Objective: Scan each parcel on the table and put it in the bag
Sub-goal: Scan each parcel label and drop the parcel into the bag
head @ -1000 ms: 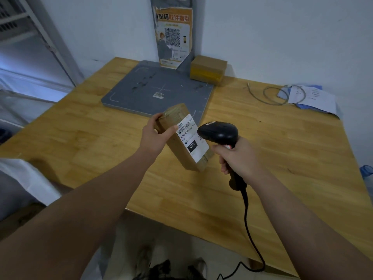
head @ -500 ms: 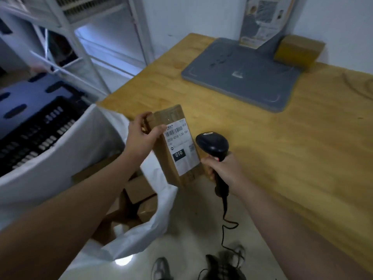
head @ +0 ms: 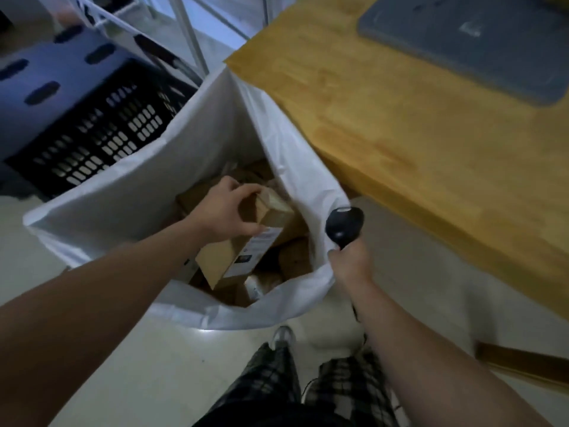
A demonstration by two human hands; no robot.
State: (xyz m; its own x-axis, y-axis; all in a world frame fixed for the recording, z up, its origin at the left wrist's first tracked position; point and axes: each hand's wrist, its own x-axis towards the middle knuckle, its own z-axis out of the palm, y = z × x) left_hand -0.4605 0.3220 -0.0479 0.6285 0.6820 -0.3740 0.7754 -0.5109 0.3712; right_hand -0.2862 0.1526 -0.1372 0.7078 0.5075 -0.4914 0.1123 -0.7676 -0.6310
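I see the left grip (head: 226, 211) clamped on a blurred-label parcel (head: 221, 260) inside the white bag (head: 138, 186), the right grip (head: 349, 263) closed round the scanner (head: 344, 224), whose handle is hidden.

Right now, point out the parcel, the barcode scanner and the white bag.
parcel (head: 220, 260): head view, bare cardboard side.
barcode scanner (head: 343, 224): head view, black head.
white bag (head: 123, 192): head view, left wall.

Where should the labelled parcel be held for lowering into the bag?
At its upper end, from above. The parcel is a long, narrow box tilted over the open bag; the left hand pinches across that narrow end, so the lower end likely slides in freely.
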